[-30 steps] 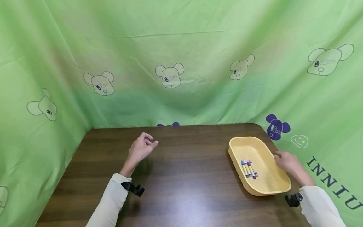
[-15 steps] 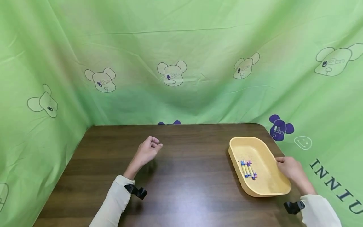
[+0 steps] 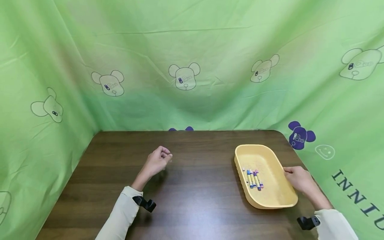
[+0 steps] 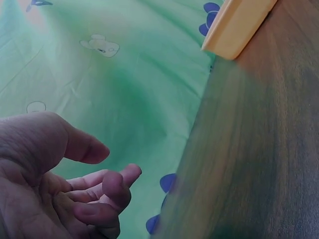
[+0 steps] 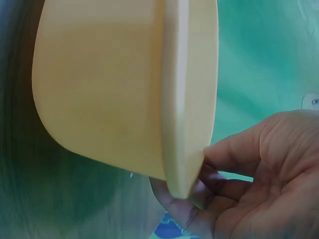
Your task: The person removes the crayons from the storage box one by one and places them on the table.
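A yellow plastic tray [image 3: 277,191] stands on the right part of the table, with several crayons [image 3: 255,180] lying side by side in it near its left wall. My right hand [image 3: 300,181] pinches the tray's right rim. In the right wrist view, the thumb of that hand [image 5: 279,169] is on the inner side of the tray [image 5: 109,89] rim and the fingers curl beneath it from outside. Over the middle-left of the table hovers my left hand [image 3: 157,160], fingers loosely curled around nothing. The left wrist view shows that hand's thumb and fingertips apart.
The dark wooden table [image 3: 192,186] ends at a green curtain [image 3: 144,106] printed with bear heads, which hangs behind it and at both sides. A black wrist camera [image 3: 145,203] sits on the left sleeve, another [image 3: 307,222] on the right.
My right hand has drawn the tray left across the table, and another pale crayon now shows at the left of the row. The left hand has shifted slightly to the right and nearer.
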A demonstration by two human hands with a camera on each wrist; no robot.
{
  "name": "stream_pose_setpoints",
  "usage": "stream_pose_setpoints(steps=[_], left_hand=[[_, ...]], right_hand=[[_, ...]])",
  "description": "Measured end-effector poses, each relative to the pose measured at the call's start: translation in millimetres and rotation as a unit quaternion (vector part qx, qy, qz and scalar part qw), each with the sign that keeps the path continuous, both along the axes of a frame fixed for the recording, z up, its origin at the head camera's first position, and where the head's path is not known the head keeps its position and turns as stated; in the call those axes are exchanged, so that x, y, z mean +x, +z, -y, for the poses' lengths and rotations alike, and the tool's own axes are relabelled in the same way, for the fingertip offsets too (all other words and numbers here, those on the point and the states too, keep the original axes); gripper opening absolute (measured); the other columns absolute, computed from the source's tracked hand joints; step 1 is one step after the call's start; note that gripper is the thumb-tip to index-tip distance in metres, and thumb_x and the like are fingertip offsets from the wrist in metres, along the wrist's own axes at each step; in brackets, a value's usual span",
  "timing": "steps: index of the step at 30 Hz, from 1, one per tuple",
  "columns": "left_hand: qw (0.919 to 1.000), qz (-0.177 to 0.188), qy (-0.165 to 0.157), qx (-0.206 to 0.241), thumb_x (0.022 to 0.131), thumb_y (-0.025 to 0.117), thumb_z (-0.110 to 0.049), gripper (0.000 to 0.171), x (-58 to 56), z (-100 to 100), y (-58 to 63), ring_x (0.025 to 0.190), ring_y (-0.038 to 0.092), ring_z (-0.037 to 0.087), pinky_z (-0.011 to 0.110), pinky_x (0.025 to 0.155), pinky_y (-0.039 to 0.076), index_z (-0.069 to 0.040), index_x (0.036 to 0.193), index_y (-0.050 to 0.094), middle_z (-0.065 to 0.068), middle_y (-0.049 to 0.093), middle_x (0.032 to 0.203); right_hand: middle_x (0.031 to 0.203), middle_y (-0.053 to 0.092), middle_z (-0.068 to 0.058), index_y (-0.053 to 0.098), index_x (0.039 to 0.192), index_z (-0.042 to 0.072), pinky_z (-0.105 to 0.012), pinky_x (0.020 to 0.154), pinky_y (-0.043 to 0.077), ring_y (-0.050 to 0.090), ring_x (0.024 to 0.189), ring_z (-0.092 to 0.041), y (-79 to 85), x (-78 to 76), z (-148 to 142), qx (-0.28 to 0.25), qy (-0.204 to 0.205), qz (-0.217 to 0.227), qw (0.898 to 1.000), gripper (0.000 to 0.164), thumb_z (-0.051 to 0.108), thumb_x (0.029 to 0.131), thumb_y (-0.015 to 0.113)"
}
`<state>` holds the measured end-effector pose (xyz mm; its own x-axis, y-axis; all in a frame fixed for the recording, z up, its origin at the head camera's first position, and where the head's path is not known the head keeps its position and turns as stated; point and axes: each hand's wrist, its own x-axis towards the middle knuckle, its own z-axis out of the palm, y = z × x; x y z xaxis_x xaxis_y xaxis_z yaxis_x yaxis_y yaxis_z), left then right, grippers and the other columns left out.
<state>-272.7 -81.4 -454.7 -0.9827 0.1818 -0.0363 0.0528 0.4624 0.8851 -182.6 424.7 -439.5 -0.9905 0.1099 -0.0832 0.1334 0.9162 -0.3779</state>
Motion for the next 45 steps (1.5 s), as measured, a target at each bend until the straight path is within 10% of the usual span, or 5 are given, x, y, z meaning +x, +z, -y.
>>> stream_pose_setpoints(steps=[16,37,45], left_hand=[[0.9997,0.02,-0.014,-0.001,0.099,0.062,-0.016,0.015,5.2,11,-8.2,0.058,0.061,0.017,0.049,0.066,0.06,-0.005,0.109,0.06,0.008,0.073,0.09],[0.9986,0.041,-0.031,-0.016,0.1,0.06,-0.014,0.019,9.1,19,-22.0,0.056,0.06,0.016,0.033,0.061,0.056,-0.003,0.115,0.061,0.015,0.075,0.094],[0.9985,0.042,-0.032,-0.016,0.1,0.059,-0.013,0.021,9.4,23,-24.5,0.056,0.06,0.016,0.029,0.058,0.053,-0.001,0.117,0.06,0.014,0.074,0.093]], right_hand=[[0.097,0.074,-0.019,0.07,0.115,-0.009,-0.036,0.069,0.05,0.065,0.084,-0.025,-7.6,-13.4,52,-0.035,0.035,-0.015,0.999,0.031,0.011,0.1,0.051],[0.087,0.069,-0.012,0.065,0.117,-0.012,-0.036,0.054,0.059,0.064,0.059,-0.014,-6.6,-19.3,127,-0.151,0.047,0.035,0.987,0.031,0.01,0.101,0.051],[0.1,0.069,-0.021,0.063,0.12,-0.014,-0.033,0.057,0.062,0.07,0.074,-0.019,-9.2,-20.4,155,-0.212,0.047,0.048,0.975,0.031,0.009,0.1,0.052]])
